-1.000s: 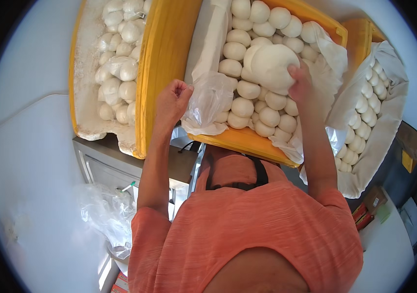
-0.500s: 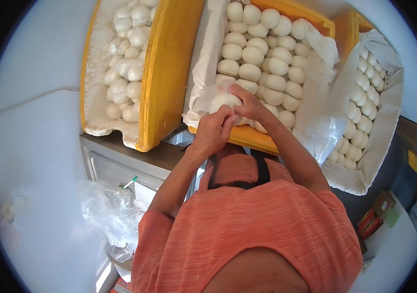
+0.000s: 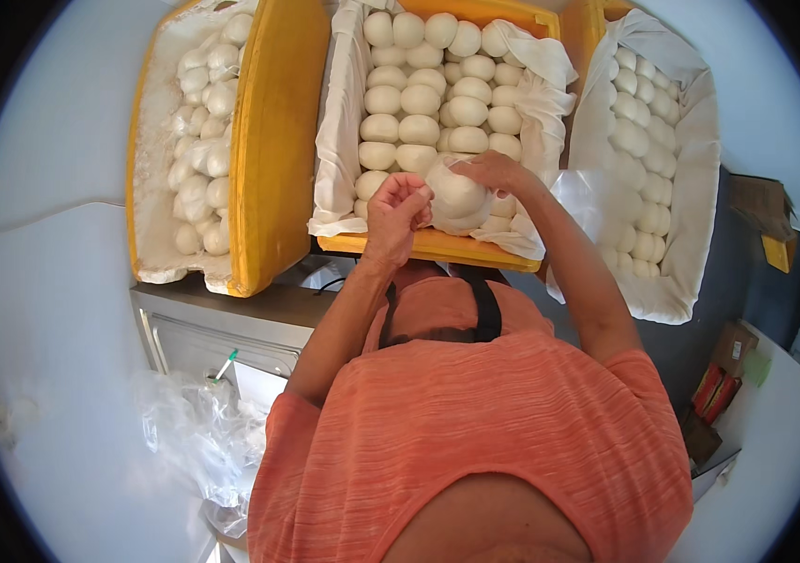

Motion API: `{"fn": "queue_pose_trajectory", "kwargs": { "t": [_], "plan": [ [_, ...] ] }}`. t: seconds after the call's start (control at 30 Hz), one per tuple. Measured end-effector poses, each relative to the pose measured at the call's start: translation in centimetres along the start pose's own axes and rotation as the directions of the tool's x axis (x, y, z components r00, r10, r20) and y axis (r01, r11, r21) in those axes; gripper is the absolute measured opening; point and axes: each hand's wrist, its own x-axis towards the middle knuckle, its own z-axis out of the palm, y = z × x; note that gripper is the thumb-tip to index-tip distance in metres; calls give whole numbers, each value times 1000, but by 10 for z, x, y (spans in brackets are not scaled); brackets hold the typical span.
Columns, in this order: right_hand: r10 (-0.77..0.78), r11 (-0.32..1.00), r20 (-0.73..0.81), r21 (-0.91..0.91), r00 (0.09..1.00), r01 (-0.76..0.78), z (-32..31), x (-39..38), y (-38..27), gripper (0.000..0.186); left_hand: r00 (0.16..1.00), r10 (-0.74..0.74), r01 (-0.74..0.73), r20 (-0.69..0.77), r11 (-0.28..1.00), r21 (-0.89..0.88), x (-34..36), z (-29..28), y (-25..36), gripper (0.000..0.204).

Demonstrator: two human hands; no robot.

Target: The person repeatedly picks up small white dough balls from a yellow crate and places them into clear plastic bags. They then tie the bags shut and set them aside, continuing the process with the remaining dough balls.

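Observation:
A clear plastic bag [image 3: 457, 199] with white buns inside hangs over the front edge of the middle yellow crate [image 3: 437, 247]. My right hand [image 3: 496, 174] grips the bag's top right, its fingers bent over the plastic. On the bag's left side, my left hand [image 3: 398, 212] is closed in a pinch; its fingertips meet the rim of the plastic, though the exact grip is hard to see. Behind the bag, rows of round white steamed buns [image 3: 418, 98] fill the crate, which is lined with white cloth [image 3: 342, 141].
At the left, a yellow foam box [image 3: 273, 141] holds bagged buns [image 3: 201, 150]. On the right stands a cloth-lined crate of buns [image 3: 649, 169]. Loose plastic bags [image 3: 217, 436] lie low at the left, beside a metal cabinet [image 3: 222, 328]. Cardboard boxes [image 3: 736, 347] sit at the far right.
The view has shifted, so the crates appear further left. My hands have moved apart, and the bag of buns now shows round and full between them.

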Motion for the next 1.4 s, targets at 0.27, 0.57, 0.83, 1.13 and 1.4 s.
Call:
{"fn": "queue_pose_trajectory", "kwargs": {
  "t": [0.27, 0.57, 0.83, 1.13, 1.4],
  "plan": [
    [-61, 995, -57, -88, 996, 56, 20, -22, 38, 87, 988, -142, 119, -54, 944, -309, 13, -19, 9, 8],
    [-880, 357, -189, -869, 435, 344, 50, -31, 81, 11, 993, -40, 20, -112, 986, -168, 5, -29, 30, 7],
    [-905, 298, -411, -797, -111, 525, 37, -88, -10, 18, 952, 125, -196, 278, 950, 241, -20, 19, 66, 28],
    [-449, 503, -545, 501, 708, 704, 35, -128, -42, 51, 915, 151, -269, 375, 919, 287, -17, 47, 67, 61],
    [-353, 562, -540, 531, 764, 635, 23, -123, -23, 38, 958, 63, -119, 279, 975, 188, 0, 25, 75, 44]
  ]
}}
